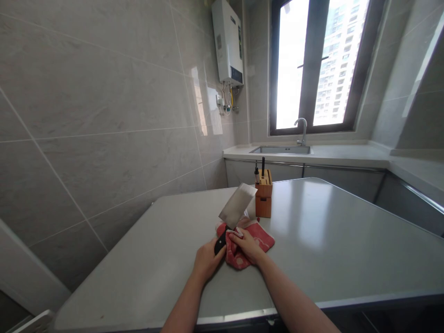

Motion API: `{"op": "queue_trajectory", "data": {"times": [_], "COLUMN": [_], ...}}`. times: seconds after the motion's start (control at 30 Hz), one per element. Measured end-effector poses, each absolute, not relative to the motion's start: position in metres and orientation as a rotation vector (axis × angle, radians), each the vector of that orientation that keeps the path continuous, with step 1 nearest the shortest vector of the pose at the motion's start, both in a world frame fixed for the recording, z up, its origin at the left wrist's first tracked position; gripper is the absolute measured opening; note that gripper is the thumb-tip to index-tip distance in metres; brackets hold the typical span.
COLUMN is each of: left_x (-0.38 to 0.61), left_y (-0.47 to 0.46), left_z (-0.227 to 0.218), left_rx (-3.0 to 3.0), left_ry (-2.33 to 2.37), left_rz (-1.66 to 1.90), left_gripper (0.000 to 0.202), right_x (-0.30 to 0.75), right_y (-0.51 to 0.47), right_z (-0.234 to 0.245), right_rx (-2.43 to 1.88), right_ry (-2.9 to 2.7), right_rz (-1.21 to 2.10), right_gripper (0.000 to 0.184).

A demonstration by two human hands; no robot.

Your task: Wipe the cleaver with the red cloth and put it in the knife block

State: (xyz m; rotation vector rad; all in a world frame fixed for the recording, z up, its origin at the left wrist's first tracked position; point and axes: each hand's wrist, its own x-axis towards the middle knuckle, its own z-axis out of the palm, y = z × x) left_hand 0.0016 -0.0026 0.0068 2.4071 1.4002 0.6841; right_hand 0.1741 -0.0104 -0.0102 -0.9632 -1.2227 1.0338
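My left hand (208, 261) grips the black handle of a Chinese cleaver (237, 206), whose broad steel blade points up and away from me. My right hand (248, 245) is shut on a pink-red patterned cloth towel (239, 258), pressing it around the lower part of the blade near the handle. The towel's folds hide the blade's heel. Both hands rest just above the grey tabletop (312, 240), close together, with the towel hanging down between them.
A bamboo knife block (263, 196) holding dark-handled tools stands just beyond the cleaver. Behind the table are a steel sink (280, 150) with a curved faucet (301, 132), a white countertop, a wall-mounted water heater (227, 41) and a window (312, 64).
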Motion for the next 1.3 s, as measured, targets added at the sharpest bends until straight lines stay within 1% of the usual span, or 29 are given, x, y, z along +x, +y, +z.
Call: {"op": "queue_trajectory", "data": {"times": [0.13,0.43,0.7,0.8,0.93,1.1,1.23,1.3], "left_x": [0.000,0.001,0.001,0.001,0.000,0.000,-0.001,-0.001], "left_y": [-0.002,-0.005,-0.008,-0.008,-0.006,-0.002,0.000,0.000], "left_z": [0.008,0.011,0.015,0.015,0.014,0.009,0.004,0.003], "left_rx": [2.376,2.389,2.394,2.379,2.360,2.367,2.333,2.325], "left_ry": [1.309,1.360,1.319,1.320,1.294,1.241,1.208,1.192], "left_rz": [0.713,0.654,0.667,0.689,0.720,0.713,0.724,0.732], "left_gripper": [0.036,0.033,0.033,0.034,0.037,0.042,0.054,0.055], "right_x": [0.174,0.172,0.170,0.170,0.172,0.174,0.174,0.173], "right_y": [-0.011,-0.012,-0.012,-0.012,-0.008,-0.005,-0.008,-0.009], "right_z": [-0.010,-0.010,-0.006,-0.007,-0.013,-0.017,-0.014,-0.011], "right_rx": [-0.927,-0.949,-1.017,-1.013,-0.983,-0.938,-0.941,-0.940], "right_ry": [-1.274,-1.302,-1.292,-1.284,-1.265,-1.237,-1.193,-1.201], "right_rz": [1.072,1.070,1.013,1.009,1.080,1.110,1.136,1.133], "right_gripper": [0.030,0.023,0.024,0.028,0.032,0.033,0.033,0.031]}}
